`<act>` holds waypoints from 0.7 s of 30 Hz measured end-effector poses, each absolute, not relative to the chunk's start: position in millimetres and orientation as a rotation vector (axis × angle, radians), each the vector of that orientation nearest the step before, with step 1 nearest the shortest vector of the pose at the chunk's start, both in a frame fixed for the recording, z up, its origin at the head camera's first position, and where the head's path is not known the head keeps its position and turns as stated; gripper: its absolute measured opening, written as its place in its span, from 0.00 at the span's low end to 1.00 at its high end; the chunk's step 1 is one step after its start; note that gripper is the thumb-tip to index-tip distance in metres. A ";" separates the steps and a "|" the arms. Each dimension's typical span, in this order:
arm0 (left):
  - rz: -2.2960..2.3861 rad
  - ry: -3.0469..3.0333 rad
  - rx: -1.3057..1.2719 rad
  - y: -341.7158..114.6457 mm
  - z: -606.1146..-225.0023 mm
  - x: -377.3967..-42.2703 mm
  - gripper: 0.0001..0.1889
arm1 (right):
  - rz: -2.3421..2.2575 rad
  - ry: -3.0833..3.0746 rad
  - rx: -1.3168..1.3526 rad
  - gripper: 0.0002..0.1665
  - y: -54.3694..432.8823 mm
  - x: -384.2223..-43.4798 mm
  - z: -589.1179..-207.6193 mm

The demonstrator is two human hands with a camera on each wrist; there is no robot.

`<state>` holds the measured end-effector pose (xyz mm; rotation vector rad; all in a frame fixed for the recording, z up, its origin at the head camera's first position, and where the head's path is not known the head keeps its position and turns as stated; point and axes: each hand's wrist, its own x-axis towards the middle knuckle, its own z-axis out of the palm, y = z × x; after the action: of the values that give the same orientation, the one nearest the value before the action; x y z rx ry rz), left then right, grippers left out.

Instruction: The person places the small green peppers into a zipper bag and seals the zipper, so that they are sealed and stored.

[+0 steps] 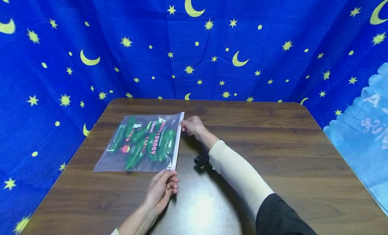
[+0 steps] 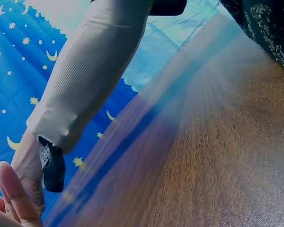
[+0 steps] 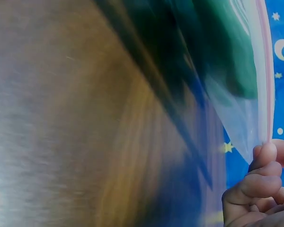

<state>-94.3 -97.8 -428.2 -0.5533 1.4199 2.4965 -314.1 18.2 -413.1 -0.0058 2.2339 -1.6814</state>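
A clear printed zip bag [image 1: 116, 160] lies on the left half of the table, its zip edge facing right. Inside it are several long green vegetables [image 1: 136, 157], glossy and perhaps cucumbers or peppers. My left hand [image 1: 161, 189] pinches the near corner of the zip edge between thumb and fingers. At the far end of that edge, my right hand [image 1: 193, 125] pinches the other corner. In the right wrist view the curled fingers [image 3: 267, 182] grip the bag's corner, and the pale zip strip [image 3: 265, 71] runs straight up from them.
The brown wooden table [image 1: 272, 144] reaches to a blue curtain [image 1: 197, 42] with moons and stars at the back and left. A light blue cloth [image 1: 363, 137] hangs at the right. A small black device [image 2: 52, 165] is worn at the right wrist.
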 end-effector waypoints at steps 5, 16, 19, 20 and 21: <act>2.490 1.422 -0.551 -97.9 -428.2 -90.7 0.06 | -1.651 2.259 0.026 0.17 16.0 -325.8 -410.9; 2.482 1.394 -0.524 -91.0 -428.6 -84.0 0.06 | -1.695 2.278 0.133 0.16 22.7 -342.5 -407.8; 2.474 1.407 -0.515 -89.9 -428.7 -82.4 0.06 | -1.705 2.283 0.125 0.15 27.9 -341.3 -407.8; 2.472 1.408 -0.518 -89.9 -428.6 -81.8 0.06 | -1.712 2.276 0.115 0.15 29.5 -340.7 -407.8; 2.467 1.409 -0.522 -89.9 -428.6 -81.3 0.05 | -1.710 2.272 0.104 0.14 30.9 -339.9 -407.6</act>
<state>-81.3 -89.9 -428.6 -0.5219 1.4087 2.4675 -339.9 30.9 -407.6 0.1041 2.2723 -1.7097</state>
